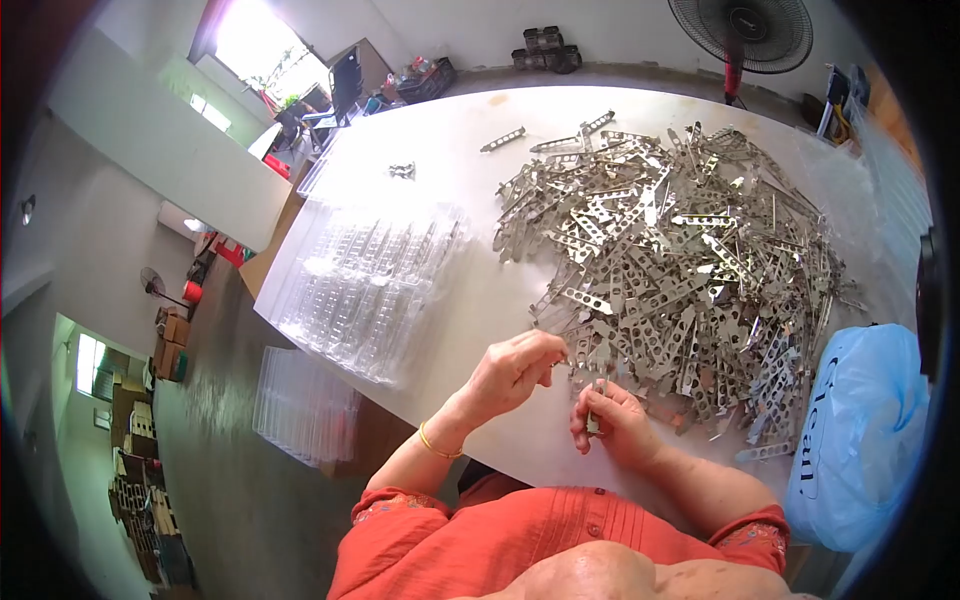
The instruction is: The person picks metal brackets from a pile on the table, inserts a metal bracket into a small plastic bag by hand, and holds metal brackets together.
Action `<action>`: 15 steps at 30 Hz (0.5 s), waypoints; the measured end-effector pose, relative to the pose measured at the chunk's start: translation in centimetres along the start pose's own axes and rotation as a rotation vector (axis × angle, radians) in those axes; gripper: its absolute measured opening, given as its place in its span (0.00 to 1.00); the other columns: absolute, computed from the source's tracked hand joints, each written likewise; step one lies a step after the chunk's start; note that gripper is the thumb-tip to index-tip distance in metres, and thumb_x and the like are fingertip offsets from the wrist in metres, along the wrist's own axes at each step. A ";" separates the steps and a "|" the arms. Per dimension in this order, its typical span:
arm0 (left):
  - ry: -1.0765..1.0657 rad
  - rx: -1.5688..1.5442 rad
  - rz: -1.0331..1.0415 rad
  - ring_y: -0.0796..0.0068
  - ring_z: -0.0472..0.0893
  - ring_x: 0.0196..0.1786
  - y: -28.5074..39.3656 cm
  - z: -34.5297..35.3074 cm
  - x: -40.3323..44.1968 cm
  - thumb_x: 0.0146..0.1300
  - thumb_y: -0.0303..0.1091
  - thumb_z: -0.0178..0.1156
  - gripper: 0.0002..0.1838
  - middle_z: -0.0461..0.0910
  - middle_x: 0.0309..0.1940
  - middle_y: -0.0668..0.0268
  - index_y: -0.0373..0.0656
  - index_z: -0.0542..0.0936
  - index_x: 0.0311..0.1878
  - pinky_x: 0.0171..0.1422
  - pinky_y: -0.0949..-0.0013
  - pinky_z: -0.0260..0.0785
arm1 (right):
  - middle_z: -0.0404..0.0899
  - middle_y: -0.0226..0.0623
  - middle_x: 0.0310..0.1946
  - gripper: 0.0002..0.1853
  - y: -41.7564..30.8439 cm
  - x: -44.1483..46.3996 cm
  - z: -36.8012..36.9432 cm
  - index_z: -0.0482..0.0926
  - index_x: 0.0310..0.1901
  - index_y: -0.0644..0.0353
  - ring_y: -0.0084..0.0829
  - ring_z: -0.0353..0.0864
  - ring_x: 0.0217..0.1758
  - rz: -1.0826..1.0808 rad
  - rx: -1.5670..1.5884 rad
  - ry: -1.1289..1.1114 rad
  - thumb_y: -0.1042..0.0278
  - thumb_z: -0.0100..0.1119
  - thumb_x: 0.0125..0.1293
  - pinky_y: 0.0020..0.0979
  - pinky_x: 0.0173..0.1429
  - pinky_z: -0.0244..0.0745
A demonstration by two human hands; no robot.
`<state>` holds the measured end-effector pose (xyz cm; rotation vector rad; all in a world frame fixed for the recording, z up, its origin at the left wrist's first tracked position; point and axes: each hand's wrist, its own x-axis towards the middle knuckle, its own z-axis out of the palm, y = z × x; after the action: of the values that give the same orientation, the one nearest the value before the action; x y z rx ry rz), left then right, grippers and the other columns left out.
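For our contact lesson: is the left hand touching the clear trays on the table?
Apart: the head view shows bare white tabletop between the left hand and the clear trays.

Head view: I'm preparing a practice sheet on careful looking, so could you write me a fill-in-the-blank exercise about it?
1. The heaped metal strips on the table are pierced with rows of round ____.
2. A gold-coloured bracelet circles the person's ____ wrist.
3. The bulky bag with black print is coloured ____.
4. The clear plastic trays on the table lie to the ____ of the heap in the picture.

Missing words: holes; left; blue; left.
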<state>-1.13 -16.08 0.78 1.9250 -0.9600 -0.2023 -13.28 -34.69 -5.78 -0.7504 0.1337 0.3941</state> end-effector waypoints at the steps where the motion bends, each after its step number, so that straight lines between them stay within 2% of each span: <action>1: 0.004 -0.011 0.058 0.74 0.85 0.31 -0.2 0.2 -0.6 0.70 0.17 0.57 0.07 0.84 0.39 0.61 0.36 0.81 0.47 0.35 0.70 0.78 | 0.80 0.40 0.31 0.11 0.2 0.0 -0.3 0.75 0.43 0.57 0.35 0.80 0.28 0.005 -0.002 0.000 0.58 0.53 0.78 0.34 0.33 0.76; 2: 0.008 -0.022 0.116 0.75 0.86 0.34 -0.3 0.3 -1.0 0.69 0.16 0.57 0.09 0.84 0.40 0.61 0.36 0.82 0.48 0.39 0.71 0.80 | 0.80 0.40 0.33 0.14 0.4 0.0 -0.6 0.75 0.43 0.57 0.35 0.81 0.30 0.030 0.045 -0.067 0.55 0.50 0.79 0.34 0.35 0.76; 3: -0.014 -0.012 0.125 0.69 0.88 0.39 -0.1 0.3 -1.1 0.69 0.17 0.59 0.08 0.84 0.44 0.59 0.36 0.82 0.48 0.43 0.67 0.81 | 0.80 0.40 0.34 0.16 0.6 0.1 -0.7 0.75 0.42 0.57 0.34 0.81 0.31 0.054 0.091 -0.135 0.53 0.47 0.80 0.34 0.37 0.76; 4: -0.009 -0.012 0.124 0.69 0.88 0.39 -0.2 0.3 -1.1 0.69 0.17 0.59 0.08 0.84 0.44 0.59 0.36 0.82 0.48 0.43 0.67 0.81 | 0.80 0.40 0.34 0.16 0.5 0.1 -0.6 0.75 0.42 0.57 0.34 0.81 0.31 0.057 0.088 -0.138 0.53 0.47 0.80 0.34 0.37 0.76; 7: -0.083 0.039 0.208 0.57 0.87 0.45 -0.4 0.7 -0.9 0.68 0.19 0.61 0.08 0.84 0.46 0.58 0.38 0.81 0.49 0.48 0.63 0.81 | 0.80 0.40 0.32 0.18 -0.4 -0.3 0.1 0.75 0.42 0.58 0.35 0.80 0.31 0.158 0.038 -0.156 0.53 0.44 0.80 0.35 0.37 0.75; 13: -0.162 0.095 0.259 0.54 0.86 0.45 -0.6 1.0 -0.4 0.67 0.20 0.60 0.10 0.84 0.49 0.58 0.41 0.80 0.49 0.48 0.62 0.81 | 0.79 0.40 0.29 0.18 -0.6 -0.3 -0.1 0.75 0.42 0.60 0.34 0.78 0.28 0.173 0.100 -0.108 0.53 0.44 0.80 0.34 0.36 0.74; 15: -0.185 0.109 0.234 0.54 0.87 0.46 -0.4 0.8 -0.4 0.66 0.19 0.60 0.11 0.84 0.49 0.58 0.42 0.80 0.50 0.48 0.61 0.82 | 0.79 0.40 0.28 0.19 -0.5 -0.2 -0.1 0.76 0.41 0.59 0.33 0.78 0.28 0.161 0.177 -0.026 0.51 0.44 0.81 0.33 0.36 0.74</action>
<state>-1.58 -16.29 -0.10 1.8965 -1.3342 -0.1978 -13.29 -35.19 -5.44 -0.5617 0.2021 0.5377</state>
